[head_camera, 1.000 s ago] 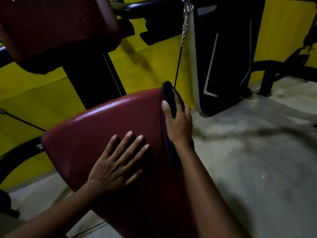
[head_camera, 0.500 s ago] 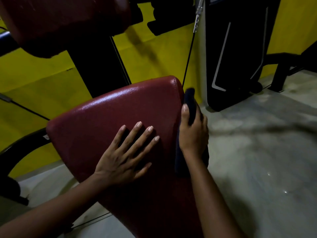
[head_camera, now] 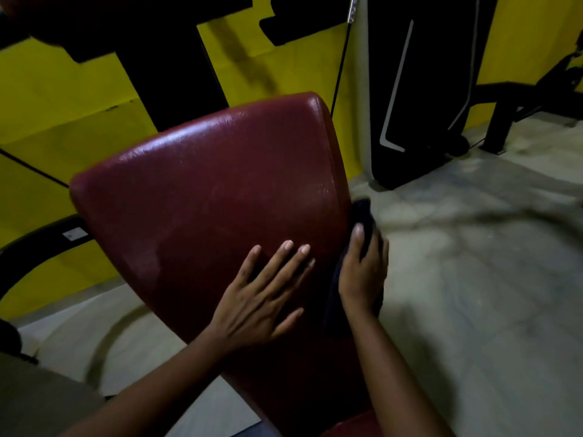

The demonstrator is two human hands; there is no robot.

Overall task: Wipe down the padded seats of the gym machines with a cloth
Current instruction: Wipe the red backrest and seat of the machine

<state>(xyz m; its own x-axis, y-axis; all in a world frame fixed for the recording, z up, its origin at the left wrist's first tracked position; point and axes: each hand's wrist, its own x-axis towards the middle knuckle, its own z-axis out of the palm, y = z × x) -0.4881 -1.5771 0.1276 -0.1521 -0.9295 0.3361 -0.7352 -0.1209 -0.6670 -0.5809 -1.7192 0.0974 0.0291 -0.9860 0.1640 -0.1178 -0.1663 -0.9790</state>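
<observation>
A dark red padded seat (head_camera: 205, 197) fills the middle of the view, glossy and tilted toward me. My left hand (head_camera: 262, 294) lies flat on its lower right part, fingers spread, holding nothing. My right hand (head_camera: 362, 272) grips a dark cloth (head_camera: 362, 212) and presses it against the pad's right side edge, about halfway down. Most of the cloth is hidden under the hand and behind the pad's edge.
A black machine column (head_camera: 170, 74) rises behind the pad against a yellow wall (head_camera: 63, 99). A black weight-stack cover (head_camera: 419, 89) with white trim stands at the right, with a cable (head_camera: 340, 67) beside it. Grey floor (head_camera: 473, 279) spreads to the right. A curved black frame (head_camera: 28, 250) sits at the left.
My right hand has slid the cloth down the pad's right edge, from the top corner to about halfway. My left hand stays flat on the pad.
</observation>
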